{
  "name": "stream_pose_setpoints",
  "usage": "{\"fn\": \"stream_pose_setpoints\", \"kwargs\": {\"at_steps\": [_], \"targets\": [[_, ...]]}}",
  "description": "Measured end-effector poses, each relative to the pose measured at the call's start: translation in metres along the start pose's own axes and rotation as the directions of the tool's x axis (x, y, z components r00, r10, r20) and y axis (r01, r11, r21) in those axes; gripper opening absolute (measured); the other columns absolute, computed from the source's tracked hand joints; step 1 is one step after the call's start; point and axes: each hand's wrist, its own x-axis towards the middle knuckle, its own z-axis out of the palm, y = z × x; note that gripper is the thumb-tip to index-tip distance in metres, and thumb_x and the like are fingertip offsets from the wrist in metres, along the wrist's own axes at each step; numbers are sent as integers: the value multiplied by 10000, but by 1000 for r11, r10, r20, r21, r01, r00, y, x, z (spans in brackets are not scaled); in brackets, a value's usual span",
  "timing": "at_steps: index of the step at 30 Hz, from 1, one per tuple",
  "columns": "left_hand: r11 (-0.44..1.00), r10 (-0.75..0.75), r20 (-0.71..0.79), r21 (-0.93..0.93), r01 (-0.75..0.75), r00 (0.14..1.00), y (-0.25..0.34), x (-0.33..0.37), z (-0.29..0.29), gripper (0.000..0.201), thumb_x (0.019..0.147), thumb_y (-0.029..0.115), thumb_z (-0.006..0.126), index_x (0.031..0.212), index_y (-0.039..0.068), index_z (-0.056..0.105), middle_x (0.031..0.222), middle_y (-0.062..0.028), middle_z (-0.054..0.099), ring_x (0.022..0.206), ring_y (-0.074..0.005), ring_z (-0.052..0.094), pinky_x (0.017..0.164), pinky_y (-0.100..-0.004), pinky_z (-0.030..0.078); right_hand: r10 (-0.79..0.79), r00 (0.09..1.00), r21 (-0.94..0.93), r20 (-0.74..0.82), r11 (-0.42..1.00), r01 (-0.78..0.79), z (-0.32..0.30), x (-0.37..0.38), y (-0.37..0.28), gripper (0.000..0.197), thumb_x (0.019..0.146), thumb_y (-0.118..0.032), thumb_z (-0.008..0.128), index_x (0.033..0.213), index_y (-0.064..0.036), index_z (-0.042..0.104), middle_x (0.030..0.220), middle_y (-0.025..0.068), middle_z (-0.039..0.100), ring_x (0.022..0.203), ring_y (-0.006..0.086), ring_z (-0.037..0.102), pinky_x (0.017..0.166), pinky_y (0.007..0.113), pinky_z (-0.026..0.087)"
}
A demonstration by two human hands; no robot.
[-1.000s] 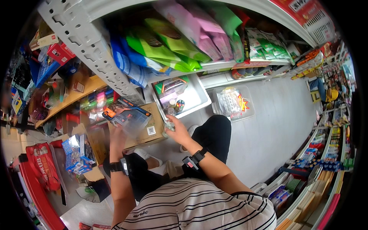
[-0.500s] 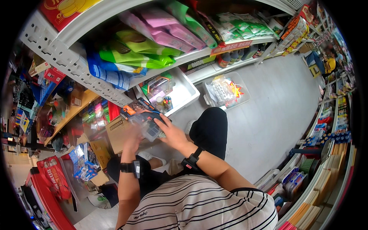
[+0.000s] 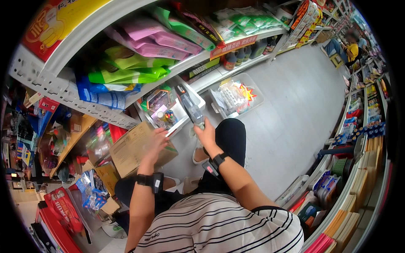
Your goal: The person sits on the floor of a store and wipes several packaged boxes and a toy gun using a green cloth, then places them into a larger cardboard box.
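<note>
My right hand [image 3: 205, 133] is closed on the lower end of a dark, flat package [image 3: 190, 105], seen nearly edge-on. It stands up from the hand over the side of a white bin [image 3: 198, 100], and its contents cannot be made out. My left hand [image 3: 155, 145], slightly blurred, is in front of a brown cardboard box [image 3: 133, 147]. Its fingers look stretched and apart, with nothing visible in them. Inside the white bin are a boxed item [image 3: 161, 100] and small containers with colourful contents [image 3: 169, 117].
A clear plastic tub [image 3: 258, 93] of packaged goods stands on the grey floor. Above the bin, shelves carry pink packs [image 3: 156, 40], green packs [image 3: 130, 71] and bottles [image 3: 230, 62]. A blue box [image 3: 90, 192] lies at the left. Another person [image 3: 349, 51] is far off at the right.
My right hand has brought the package up and rightward, turning it edge-on. My left hand has come away from it, uncovering the cardboard box. The whole view has shifted slightly.
</note>
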Motion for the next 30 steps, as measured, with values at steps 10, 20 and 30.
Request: {"fn": "stream_pose_setpoints", "kwargs": {"at_steps": [10,20,30], "targets": [[971,17,-333,-221,-96,943,-17,-36,-88,333,930,232,576,1224,97,498,1183,-42,590,999,-123,540,888,-256,419,46,999,-73,2,996,-46,59,124,18,546,723,-264,640,1227,-80,536,1016,225,647,981,397,600,837,436,478],[949,-32,-562,-275,-151,826,-29,-55,-134,320,938,197,567,1226,66,516,1201,-67,587,1003,-114,580,848,-230,480,-4,999,-121,47,993,10,125,204,51,553,705,-234,669,1217,-65,544,1092,231,600,1022,382,576,876,419,470],[939,-112,-570,-329,-102,814,-44,-38,-151,339,939,195,575,1239,59,497,1225,-92,572,1019,-142,574,886,-260,474,-59,997,-96,-50,994,54,155,232,46,487,729,-125,656,1193,-57,524,1167,226,470,1027,415,541,884,437,466]]}}
